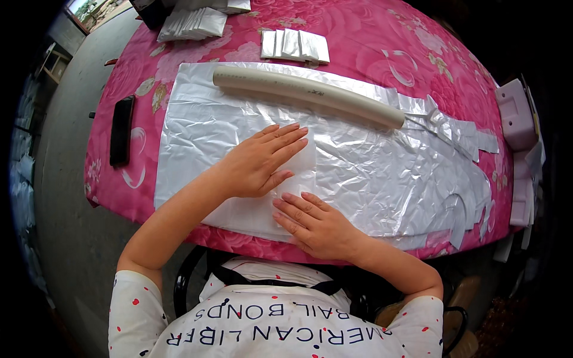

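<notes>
Silvery-white plastic bags (370, 179) lie flat in a stack across the table, their cut handle ends to the right. My left hand (265, 158) rests on the top layer with its fingers stretched out. Nearer the table's front edge, my right hand (319, 225) also lies flat, fingers extended toward the left one. Under both hands the film looks smoother, with a straight edge just to the right of my left fingertips. Neither hand grips anything. A pale grey plastic pipe (310, 95) lies across the far side of the bags.
Folded plastic packets (295, 46) sit beyond the pipe, and a larger pile of packets (194, 24) is at the far left. A black phone (122, 131) lies on the pink floral tablecloth (146, 179). Pale pink plastic containers (517, 116) stand at the right edge.
</notes>
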### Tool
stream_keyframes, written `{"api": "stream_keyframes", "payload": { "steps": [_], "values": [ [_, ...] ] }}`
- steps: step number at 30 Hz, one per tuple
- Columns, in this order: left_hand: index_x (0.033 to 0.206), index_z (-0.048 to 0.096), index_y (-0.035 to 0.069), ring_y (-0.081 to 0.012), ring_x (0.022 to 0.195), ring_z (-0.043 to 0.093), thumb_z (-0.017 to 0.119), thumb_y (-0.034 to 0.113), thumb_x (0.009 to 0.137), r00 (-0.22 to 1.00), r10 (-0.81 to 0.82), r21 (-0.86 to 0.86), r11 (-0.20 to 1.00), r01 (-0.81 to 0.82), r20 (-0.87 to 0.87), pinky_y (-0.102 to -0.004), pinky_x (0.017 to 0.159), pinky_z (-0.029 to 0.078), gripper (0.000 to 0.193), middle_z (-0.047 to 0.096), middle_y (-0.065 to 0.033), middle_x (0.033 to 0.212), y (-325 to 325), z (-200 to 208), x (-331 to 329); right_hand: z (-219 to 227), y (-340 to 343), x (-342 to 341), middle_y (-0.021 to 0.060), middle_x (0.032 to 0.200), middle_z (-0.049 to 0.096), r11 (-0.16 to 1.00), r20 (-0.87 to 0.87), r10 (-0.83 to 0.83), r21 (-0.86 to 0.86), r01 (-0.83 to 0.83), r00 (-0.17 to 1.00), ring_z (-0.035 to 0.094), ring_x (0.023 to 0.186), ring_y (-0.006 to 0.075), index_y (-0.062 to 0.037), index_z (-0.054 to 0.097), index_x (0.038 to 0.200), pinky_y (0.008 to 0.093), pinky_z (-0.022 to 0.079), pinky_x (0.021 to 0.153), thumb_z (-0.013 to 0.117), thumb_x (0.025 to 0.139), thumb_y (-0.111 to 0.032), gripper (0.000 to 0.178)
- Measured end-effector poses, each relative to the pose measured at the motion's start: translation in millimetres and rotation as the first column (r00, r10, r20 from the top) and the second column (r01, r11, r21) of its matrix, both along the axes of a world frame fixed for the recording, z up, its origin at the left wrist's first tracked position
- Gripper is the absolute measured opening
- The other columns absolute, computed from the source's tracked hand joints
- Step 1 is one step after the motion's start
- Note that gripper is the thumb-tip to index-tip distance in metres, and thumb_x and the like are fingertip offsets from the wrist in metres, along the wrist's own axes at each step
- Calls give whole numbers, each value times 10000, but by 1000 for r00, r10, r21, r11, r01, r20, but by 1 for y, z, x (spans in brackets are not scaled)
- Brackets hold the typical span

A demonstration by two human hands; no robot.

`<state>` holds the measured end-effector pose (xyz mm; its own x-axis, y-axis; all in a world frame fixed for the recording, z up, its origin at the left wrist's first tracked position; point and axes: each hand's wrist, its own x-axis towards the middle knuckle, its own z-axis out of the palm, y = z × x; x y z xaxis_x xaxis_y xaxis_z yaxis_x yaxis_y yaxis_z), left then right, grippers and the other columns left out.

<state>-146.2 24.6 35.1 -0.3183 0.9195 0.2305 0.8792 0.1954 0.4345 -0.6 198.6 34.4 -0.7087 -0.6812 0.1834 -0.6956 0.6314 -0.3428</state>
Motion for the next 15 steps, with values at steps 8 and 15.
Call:
{"api": "stream_keyframes", "payload": {
  "steps": [8, 15],
  "values": [
    [1410, 215, 13, -302, 1341, 249, 419, 425, 873, 998, -55, -135, 989, 53, -6, -410, 1109, 177, 707, 294, -163, 1435, 11, -16, -18, -11, -10, 5, 138, 1456, 265, 995, 180, -13, 101, -5, 984, 224, 1362, 247, 9, 313, 1363, 389, 175, 1110, 515, 842, -354, 666],
    [1413, 200, 8, -307, 1334, 262, 408, 455, 866, 999, -54, -117, 992, 54, 1, -411, 1109, 174, 737, 297, -169, 1431, 11, -19, -18, -13, -11, 16, 122, 1466, 252, 995, 185, 13, 96, -31, 983, 207, 1370, 231, 11, 304, 1369, 377, 165, 1114, 505, 840, -365, 679]
  ]
}}
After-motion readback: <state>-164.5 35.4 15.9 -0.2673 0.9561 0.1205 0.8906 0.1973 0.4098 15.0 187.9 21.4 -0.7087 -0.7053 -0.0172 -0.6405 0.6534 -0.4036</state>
